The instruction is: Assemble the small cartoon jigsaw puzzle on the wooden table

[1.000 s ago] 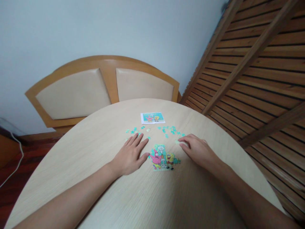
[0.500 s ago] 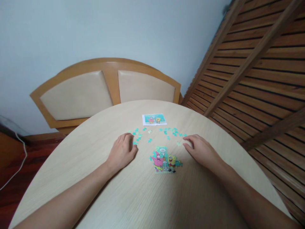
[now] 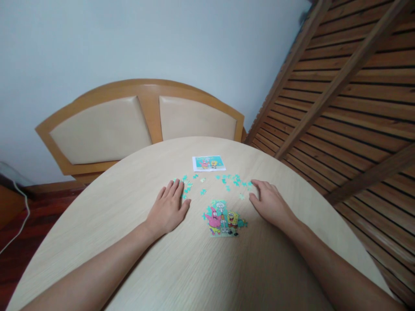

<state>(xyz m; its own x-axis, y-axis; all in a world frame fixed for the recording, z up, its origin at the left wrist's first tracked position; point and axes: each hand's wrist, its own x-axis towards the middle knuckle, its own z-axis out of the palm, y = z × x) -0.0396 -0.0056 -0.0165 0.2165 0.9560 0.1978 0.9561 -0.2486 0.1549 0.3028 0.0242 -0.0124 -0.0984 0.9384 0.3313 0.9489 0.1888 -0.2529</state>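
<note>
A partly joined jigsaw puzzle (image 3: 221, 219) with pink, pale teal and yellow cartoon figures lies between my hands. My left hand (image 3: 167, 205) rests flat on the table with fingers spread, beside a group of loose teal puzzle pieces (image 3: 188, 184). Its fingertips reach the edge of that group. On the other side my right hand (image 3: 269, 202) has thumb and forefinger apart, and nothing shows between them. Near its fingertips lie more teal puzzle pieces (image 3: 237, 178) and one pale piece (image 3: 241, 196).
A picture card (image 3: 209, 163) showing the same figures lies beyond the pieces on the round wooden table (image 3: 155, 268). Behind the table stands a padded wooden chair back (image 3: 152, 112) against the wall. A slatted wooden screen (image 3: 340, 86) rises on the right.
My left hand has flattened and its fingers have spread out. The right hand's forefinger has shifted slightly up, widening its distance from the thumb. The puzzle and pieces look unchanged.
</note>
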